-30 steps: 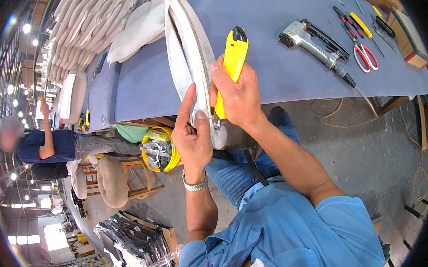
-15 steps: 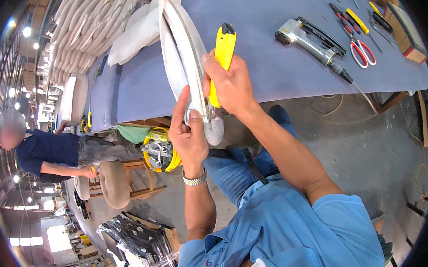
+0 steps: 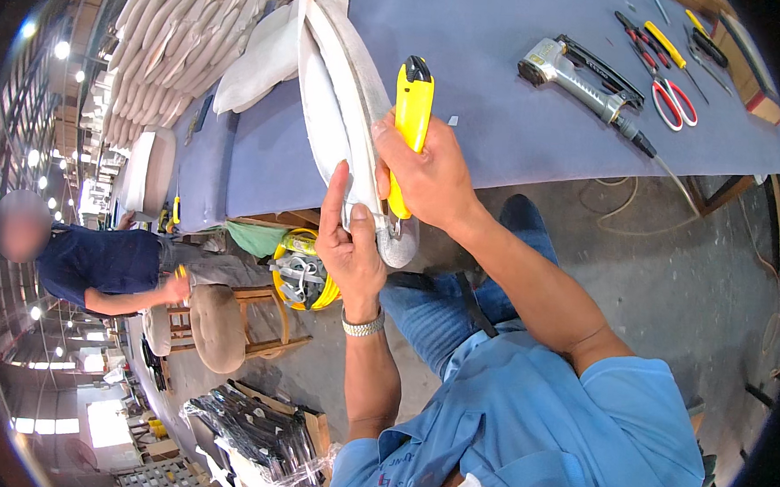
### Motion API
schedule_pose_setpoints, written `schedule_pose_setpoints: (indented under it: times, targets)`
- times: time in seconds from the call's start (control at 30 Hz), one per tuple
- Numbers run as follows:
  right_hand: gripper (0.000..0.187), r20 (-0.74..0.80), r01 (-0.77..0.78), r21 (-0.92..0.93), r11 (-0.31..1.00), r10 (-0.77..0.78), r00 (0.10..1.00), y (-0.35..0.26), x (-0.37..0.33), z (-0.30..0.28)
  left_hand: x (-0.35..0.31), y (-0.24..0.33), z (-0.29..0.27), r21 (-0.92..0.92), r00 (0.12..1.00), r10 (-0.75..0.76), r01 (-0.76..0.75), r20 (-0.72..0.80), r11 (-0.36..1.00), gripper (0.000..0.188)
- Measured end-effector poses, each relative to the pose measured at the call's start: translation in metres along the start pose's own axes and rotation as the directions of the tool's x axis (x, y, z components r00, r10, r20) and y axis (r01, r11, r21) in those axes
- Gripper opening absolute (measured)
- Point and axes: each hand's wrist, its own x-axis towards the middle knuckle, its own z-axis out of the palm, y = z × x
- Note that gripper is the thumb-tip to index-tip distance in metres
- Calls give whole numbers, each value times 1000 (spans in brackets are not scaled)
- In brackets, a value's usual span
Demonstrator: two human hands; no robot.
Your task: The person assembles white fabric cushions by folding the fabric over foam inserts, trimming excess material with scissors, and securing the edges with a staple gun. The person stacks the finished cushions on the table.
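Note:
A pale fabric-covered cushion [image 3: 325, 108] stands edge-on at the table's near edge, its long side seam gaping to show white inside. My left hand [image 3: 352, 246] grips its lower part, thumb laid along the edge and forefinger stretched upward. Closed round a yellow utility knife [image 3: 413, 108], my right hand [image 3: 431, 171] holds the handle nearly upright. The knife's tip points down at the cushion's lower rim, close to my left thumb. How far the blade touches the fabric cannot be made out.
On the blue-grey covered table [image 3: 494, 117] lie a staple gun [image 3: 584, 82] with an air hose, red-handled scissors [image 3: 673, 104], pliers and a yellow screwdriver [image 3: 665, 44]. Stacked cushions [image 3: 166, 51] rise at the far left. A co-worker [image 3: 98, 263] stands left, near a wooden chair frame [image 3: 262, 321].
The knife tip has moved slightly down along the cushion's rim, and a small white scrap now shows on the table beside my right hand. The co-worker's arm has risen a little.

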Motion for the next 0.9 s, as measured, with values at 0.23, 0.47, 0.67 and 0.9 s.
schedule_pose_setpoints:
  times: [0.23, 0.47, 0.67, 0.9]
  targets:
    - [16, -30, -4, -45, 999, 2, 1000, -5, -2, 0, 0, -2, -1, -7, 998, -58, 59, 35, 998, 47]
    - [17, -76, 13, 12, 1000, -12, 997, -3, -1, -4, 1, -2, 0, 49, 995, -47, 43, 90, 998, 45]
    - [20, -86, 5, 34, 999, -2, 996, -3, 6, -2, 3, -3, 0, -3, 993, -81, 82, 80, 997, 45]
    - [24, -79, -55, -40, 998, 52, 996, -1, 15, -5, 8, -6, 3, 21, 999, -14, 13, 46, 1000, 43]
